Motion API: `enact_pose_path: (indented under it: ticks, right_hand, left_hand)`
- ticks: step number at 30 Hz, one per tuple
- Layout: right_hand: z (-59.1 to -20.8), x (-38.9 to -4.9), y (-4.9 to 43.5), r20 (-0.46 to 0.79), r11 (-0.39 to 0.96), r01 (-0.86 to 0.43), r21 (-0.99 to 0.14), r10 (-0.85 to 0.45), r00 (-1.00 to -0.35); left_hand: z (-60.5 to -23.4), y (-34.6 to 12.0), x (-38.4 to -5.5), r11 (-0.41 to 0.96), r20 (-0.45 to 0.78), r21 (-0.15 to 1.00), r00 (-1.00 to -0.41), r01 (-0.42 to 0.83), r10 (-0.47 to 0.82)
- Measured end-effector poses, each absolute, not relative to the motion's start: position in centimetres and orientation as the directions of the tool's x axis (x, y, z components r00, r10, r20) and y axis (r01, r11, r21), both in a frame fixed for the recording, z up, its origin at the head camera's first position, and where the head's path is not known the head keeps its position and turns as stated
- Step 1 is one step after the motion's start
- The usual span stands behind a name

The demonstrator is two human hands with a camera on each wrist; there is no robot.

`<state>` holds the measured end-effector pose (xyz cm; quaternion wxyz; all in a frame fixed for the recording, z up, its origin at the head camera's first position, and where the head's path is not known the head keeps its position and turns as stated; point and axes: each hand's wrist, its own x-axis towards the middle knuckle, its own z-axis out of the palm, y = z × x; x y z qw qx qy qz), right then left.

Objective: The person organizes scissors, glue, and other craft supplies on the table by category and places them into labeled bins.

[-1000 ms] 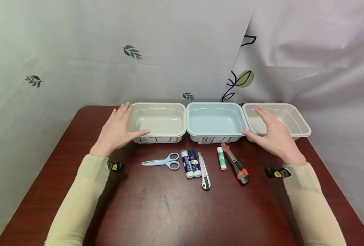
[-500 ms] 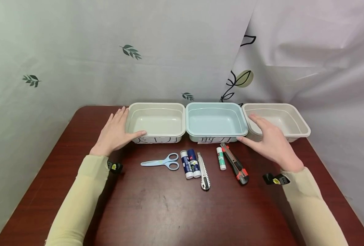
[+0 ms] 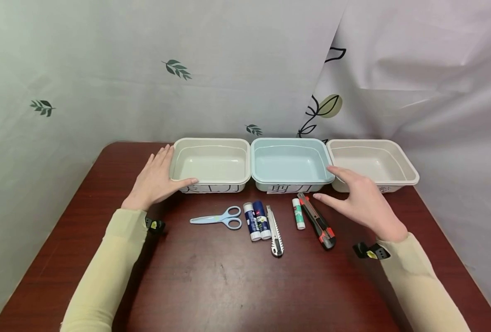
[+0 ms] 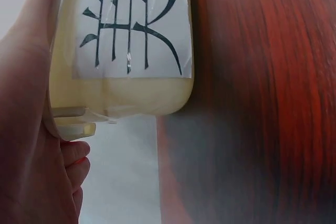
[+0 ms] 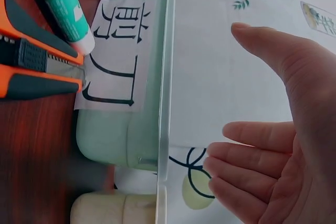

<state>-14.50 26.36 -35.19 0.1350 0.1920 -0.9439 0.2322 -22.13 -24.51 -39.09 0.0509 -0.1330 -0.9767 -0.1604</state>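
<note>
My left hand (image 3: 152,177) rests at the left end of the pale green bin (image 3: 214,181), fingers extended along its side and thumb over the front rim. In the left wrist view, that bin's paper label (image 4: 134,72) shows beside the hand. My right hand (image 3: 363,200) holds nothing, its fingers extended and thumb spread, by the front right corner of the light blue bin (image 3: 291,181) and before the beige bin (image 3: 401,183). Nearest it on the table lie a black-and-red utility knife (image 3: 319,224) and a green-and-white glue stick (image 3: 298,214).
Light blue scissors (image 3: 206,220), two dark blue glue sticks (image 3: 251,222) and a silver utility knife (image 3: 275,233) lie in front of the bins on the dark red wooden table (image 3: 212,286). A pale leaf-patterned curtain (image 3: 212,92) hangs behind the row of bins.
My right hand has moved left and toward the table's front, from over the beige bin to the light blue bin's corner. My left hand has shifted slightly left, then stayed there.
</note>
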Motion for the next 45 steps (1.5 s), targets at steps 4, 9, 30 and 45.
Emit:
enact_pose_path:
  ticks: [4, 9, 30, 45]
  right_hand:
    - [-35.4, -14.0, 26.2, 0.344, 0.818, -0.435, -0.377, -0.312, -0.886]
    - [-35.6, -13.3, 26.1, 0.362, 0.814, -0.465, -0.347, -0.341, -0.867]
    - [-39.5, -13.0, 26.2, 0.194, 0.845, -0.429, -0.321, -0.384, -0.903]
    - [-41.6, -13.0, 25.3, 0.179, 0.846, -0.384, -0.369, -0.341, -0.923]
  left_hand:
    - [-39.2, -24.5, -22.1, 0.912, 0.143, 0.297, -0.958, 0.282, 0.249]
    - [-39.3, -24.4, -22.2, 0.913, 0.152, 0.283, -0.954, 0.294, 0.260]
    - [-39.3, -24.4, -22.4, 0.920, 0.161, 0.242, -0.948, 0.308, 0.275]
    - [-39.3, -24.5, -22.3, 0.922, 0.150, 0.239, -0.950, 0.304, 0.274]
